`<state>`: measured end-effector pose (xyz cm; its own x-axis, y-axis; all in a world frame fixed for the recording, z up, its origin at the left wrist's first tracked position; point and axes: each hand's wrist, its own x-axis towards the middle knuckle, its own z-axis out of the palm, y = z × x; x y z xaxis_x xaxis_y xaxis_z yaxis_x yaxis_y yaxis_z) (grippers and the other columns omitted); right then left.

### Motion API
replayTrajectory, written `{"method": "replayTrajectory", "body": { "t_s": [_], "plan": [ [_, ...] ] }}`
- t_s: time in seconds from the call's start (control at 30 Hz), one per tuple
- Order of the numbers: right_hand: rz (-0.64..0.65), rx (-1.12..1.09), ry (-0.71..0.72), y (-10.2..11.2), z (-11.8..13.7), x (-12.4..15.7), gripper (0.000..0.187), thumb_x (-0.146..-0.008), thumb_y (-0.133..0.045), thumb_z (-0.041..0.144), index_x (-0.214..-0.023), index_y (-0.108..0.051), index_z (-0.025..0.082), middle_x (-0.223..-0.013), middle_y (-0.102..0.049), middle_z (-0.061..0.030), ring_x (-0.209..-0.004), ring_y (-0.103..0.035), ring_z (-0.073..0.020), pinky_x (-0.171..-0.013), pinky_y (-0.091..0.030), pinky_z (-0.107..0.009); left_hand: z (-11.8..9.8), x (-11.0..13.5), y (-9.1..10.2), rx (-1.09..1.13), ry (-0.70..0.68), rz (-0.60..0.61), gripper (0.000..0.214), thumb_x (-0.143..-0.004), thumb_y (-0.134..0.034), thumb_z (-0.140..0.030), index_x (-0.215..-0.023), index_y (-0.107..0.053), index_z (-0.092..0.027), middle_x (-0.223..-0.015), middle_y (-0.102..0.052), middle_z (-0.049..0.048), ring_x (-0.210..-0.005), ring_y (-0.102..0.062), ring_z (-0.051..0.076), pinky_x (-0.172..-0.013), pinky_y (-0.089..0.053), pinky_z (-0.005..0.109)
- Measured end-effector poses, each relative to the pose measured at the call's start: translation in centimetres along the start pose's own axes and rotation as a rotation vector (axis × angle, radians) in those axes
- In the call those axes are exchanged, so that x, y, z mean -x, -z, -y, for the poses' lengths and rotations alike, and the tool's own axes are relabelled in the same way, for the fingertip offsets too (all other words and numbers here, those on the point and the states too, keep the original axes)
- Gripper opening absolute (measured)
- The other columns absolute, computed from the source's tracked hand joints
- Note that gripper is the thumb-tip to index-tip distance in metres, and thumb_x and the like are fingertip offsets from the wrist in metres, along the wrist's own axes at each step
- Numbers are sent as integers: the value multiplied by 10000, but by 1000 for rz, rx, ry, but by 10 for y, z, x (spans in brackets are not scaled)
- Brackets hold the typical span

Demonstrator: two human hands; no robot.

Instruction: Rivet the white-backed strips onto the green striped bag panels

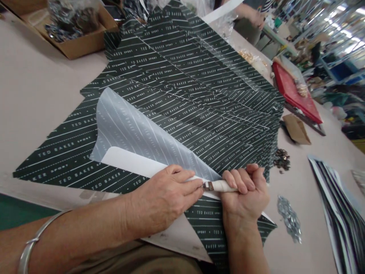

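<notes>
Dark printed sheets (182,87) with white lettering and stripes lie overlapping on the table. One sheet's corner is turned back and shows its pale grey underside (131,125). Along this fold lies a white strip (131,161) with a rounded end. My left hand (165,196) rests on the strip's near part, fingers stretched out and together, fingertips at the metal end of a tool. My right hand (246,190) is closed around the tool's white wrapped handle (224,185). The tool's working tip is hidden by my left fingers.
A cardboard box (82,43) with bagged metal parts stands at upper left. On the right are a red tray (296,95), a brown paper piece (296,128), small metal pieces (281,160), a silvery packet (289,219) and stacked strips (336,213). Another person's hand (253,17) shows behind.
</notes>
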<state>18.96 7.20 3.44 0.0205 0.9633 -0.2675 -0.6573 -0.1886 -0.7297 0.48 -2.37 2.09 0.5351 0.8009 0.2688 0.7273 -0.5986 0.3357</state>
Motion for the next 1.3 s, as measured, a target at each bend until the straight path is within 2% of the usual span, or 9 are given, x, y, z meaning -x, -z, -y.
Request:
{"method": "replayTrajectory", "body": {
  "t_s": [0.13,0.3,0.53,0.73,0.8,0.97,1.03,1.17,1.3],
  "plan": [
    [116,93,108,-12,-4,10,204,-899,-671,339,-754,-692,197,-458,-153,144,-349,-100,-56,-362,-319,-156,1,-1,-1,2,-6,-28,262,-1056,-380,-209,-1229,-569,-153,-1207,-625,12,-1081,-542,194,-864,-475,381],
    [317,197,219,-20,-4,21,204,-927,-628,352,-787,-707,226,-446,-174,136,-329,-138,-61,-368,-332,-169,0,1,-3,-32,-21,-68,238,-1051,-413,-215,-1198,-589,-155,-1247,-624,16,-1109,-546,196,-865,-480,359],
    [265,169,230,-10,0,20,230,-940,-598,347,-775,-706,228,-440,-168,133,-332,-126,-61,-360,-330,-165,0,2,-4,-66,-20,-44,268,-1055,-395,-223,-1244,-577,-170,-1297,-610,25,-1164,-538,203,-906,-485,361],
    [347,299,265,-19,-3,27,222,-950,-594,346,-808,-722,233,-444,-204,127,-324,-177,-55,-374,-303,-177,-1,0,0,-32,-21,-29,267,-1042,-413,-199,-1248,-572,-142,-1279,-610,43,-1122,-546,214,-890,-494,367],
    [380,396,296,-23,-3,33,221,-948,-607,365,-819,-737,241,-437,-265,116,-324,-231,-60,-375,-311,-192,-1,0,2,-11,-17,-33,247,-1038,-417,-189,-1211,-587,-136,-1222,-627,45,-1087,-554,212,-874,-495,367],
    [572,857,433,-30,-2,40,126,-879,-687,273,-808,-790,269,-611,-638,7,-492,-574,-137,-475,-481,-279,-2,0,1,69,-7,-90,231,-1042,-384,-185,-1115,-599,-141,-1124,-630,45,-1043,-552,212,-874,-491,372],
    [621,906,408,-35,-2,35,146,-886,-674,283,-796,-786,257,-617,-645,6,-489,-574,-132,-473,-482,-276,-2,0,0,67,3,-86,213,-1035,-407,-187,-1127,-593,-141,-1084,-623,57,-1032,-553,212,-899,-488,367],
    [602,897,312,-50,-7,21,259,-947,-596,363,-798,-751,218,-510,-530,46,-407,-458,-94,-399,-388,-237,-1,1,-4,36,11,-46,184,-1010,-486,-196,-1160,-584,-154,-1016,-603,53,-1009,-563,205,-924,-487,366],
    [712,1061,333,-67,-11,22,256,-956,-581,340,-803,-731,198,-514,-517,59,-445,-470,-86,-450,-418,-225,1,4,-11,-14,-4,-54,158,-995,-512,-198,-1133,-586,-178,-1102,-613,46,-1014,-565,204,-953,-478,382]
  ]
}}
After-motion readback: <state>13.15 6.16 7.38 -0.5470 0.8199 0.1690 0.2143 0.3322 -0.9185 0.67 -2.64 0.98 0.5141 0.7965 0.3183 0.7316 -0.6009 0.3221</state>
